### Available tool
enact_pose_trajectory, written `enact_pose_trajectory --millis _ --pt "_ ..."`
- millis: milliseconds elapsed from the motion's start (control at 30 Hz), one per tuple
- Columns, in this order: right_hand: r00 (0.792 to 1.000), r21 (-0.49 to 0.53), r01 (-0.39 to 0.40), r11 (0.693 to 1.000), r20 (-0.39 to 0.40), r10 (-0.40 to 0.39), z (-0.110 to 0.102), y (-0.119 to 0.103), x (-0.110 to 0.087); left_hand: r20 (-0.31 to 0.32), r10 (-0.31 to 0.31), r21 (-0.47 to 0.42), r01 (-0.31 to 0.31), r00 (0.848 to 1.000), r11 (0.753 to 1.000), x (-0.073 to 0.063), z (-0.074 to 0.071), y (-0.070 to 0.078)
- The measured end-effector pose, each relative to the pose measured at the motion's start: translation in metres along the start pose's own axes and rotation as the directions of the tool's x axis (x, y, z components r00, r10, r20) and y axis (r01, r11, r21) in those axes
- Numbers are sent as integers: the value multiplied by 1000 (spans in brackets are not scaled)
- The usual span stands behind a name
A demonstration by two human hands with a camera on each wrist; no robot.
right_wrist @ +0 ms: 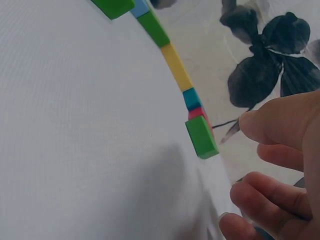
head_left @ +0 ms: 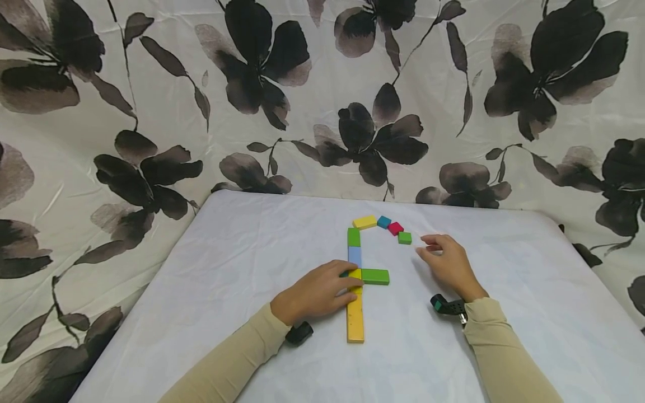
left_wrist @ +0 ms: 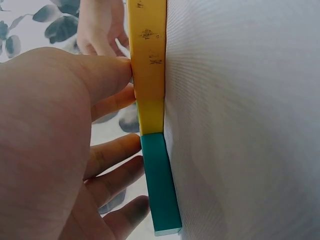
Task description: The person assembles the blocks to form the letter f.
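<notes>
My left hand [head_left: 319,292] rests over a line of wooden blocks. In the left wrist view its thumb tip touches the long orange-yellow block [left_wrist: 148,55], and other fingertips lie along the teal block [left_wrist: 161,185]. A small yellow block [left_wrist: 151,116] sits between those two. Most of the teal block is hidden under the hand in the head view. To the right of the small green block [head_left: 405,238], my right hand [head_left: 450,266] hovers with loosely bent fingers and nothing between them. That green block ends a curve after a red block [head_left: 395,228].
Up the line lie a light blue block [head_left: 355,256] and a green block [head_left: 354,237]. The curve continues through a yellow block [head_left: 365,222] and a blue block [head_left: 384,222]. A longer green block [head_left: 375,277] juts right. Floral cloth [head_left: 373,140] hangs behind the white table [head_left: 227,252].
</notes>
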State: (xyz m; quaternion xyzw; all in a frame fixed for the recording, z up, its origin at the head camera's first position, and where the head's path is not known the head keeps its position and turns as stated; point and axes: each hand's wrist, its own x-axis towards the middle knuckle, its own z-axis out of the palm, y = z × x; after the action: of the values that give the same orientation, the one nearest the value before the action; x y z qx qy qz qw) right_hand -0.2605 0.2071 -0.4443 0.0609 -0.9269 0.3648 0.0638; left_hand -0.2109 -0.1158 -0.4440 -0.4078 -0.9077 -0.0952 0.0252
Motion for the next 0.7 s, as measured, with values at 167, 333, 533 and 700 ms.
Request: enact_pose_trajectory --millis 167,333,533,700 --pt "1000 -14 20 1000 -16 -20 -4 5 -5 4 -11 -8 12 1000 1000 0 -1 1" --pt "999 -26 27 999 -31 -28 -9 11 -12 19 -19 -13 19 1000 1000 0 -1 1" --pt "999 -34 32 999 -34 -33 -13 14 -17 16 -8 -16 8 1000 1000 0 -2 0" --pt "998 -40 39 998 -39 -41 -15 14 -21 0 3 -20 -3 1000 1000 0 -1 0"
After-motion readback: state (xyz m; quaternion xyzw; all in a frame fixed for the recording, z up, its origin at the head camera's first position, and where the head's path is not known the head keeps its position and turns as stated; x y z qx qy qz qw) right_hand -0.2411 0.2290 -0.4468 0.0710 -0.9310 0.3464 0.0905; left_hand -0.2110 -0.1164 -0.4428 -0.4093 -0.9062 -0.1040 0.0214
